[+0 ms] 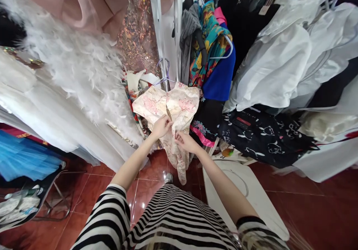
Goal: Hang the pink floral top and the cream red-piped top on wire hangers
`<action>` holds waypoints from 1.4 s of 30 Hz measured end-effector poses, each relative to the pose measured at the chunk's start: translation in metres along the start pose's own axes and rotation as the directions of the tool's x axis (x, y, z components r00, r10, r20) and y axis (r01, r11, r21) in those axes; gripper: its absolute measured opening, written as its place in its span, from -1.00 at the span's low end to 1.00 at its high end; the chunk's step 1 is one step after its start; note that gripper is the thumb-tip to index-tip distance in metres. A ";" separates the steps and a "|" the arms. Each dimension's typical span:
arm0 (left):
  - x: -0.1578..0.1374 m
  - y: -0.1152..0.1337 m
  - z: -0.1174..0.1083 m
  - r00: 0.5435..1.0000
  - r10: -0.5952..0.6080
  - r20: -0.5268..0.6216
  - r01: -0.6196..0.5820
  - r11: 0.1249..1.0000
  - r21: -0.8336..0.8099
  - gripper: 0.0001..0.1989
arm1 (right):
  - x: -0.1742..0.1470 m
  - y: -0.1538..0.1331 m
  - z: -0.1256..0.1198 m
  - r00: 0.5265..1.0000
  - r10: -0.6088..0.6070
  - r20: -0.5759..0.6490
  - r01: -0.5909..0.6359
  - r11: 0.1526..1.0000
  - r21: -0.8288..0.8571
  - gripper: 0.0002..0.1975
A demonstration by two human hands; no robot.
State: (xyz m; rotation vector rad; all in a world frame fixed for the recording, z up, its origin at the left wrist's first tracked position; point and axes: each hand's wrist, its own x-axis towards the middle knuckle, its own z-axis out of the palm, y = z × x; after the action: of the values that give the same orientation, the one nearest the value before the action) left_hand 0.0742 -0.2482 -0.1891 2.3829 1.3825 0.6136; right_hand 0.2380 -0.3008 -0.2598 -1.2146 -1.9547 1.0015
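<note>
A cream dress with a pink floral pattern (183, 100) hangs in front of me on a purple hanger (167, 71). Its front is split from the neck down to about where my hands are. My left hand (162, 126) pinches the left edge of that opening. Just lower and to the right, my right hand (185, 141) has its fingers closed on the fabric at the other edge. The fine detail between the fingertips is too small to make out. Below my hands the garment narrows and dangles over the floor.
White feathered clothing (72, 59) hangs close on the left, with a sequined garment (140, 33) behind. On the right hang a colourful floral shirt (208, 37) and white satin garments (276, 63). A white board (248, 201) lies low at right; a metal-framed chair (56, 197) stands left.
</note>
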 end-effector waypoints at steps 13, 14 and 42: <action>-0.033 0.005 0.014 0.972 0.025 0.234 -0.131 0.884 0.449 -0.85 | 0.022 -0.006 0.028 0.962 0.148 -0.231 -0.154 0.988 -0.009 -0.83; -0.035 0.007 0.014 0.975 -0.023 0.223 -0.083 0.886 0.455 -0.84 | 0.021 -0.007 0.028 0.964 0.143 -0.224 -0.148 0.989 -0.004 -0.80; 0.028 0.026 -0.014 0.926 -0.282 -0.249 0.312 0.946 0.088 -0.88 | -0.007 -0.022 -0.004 0.979 0.105 -0.174 -0.110 0.994 -0.019 -0.72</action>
State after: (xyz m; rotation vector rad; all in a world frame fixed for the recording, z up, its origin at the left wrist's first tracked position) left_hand 0.0986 -0.2357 -0.1593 2.1786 1.8927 0.7586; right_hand 0.2339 -0.3126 -0.2397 -1.3878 -1.7904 0.8926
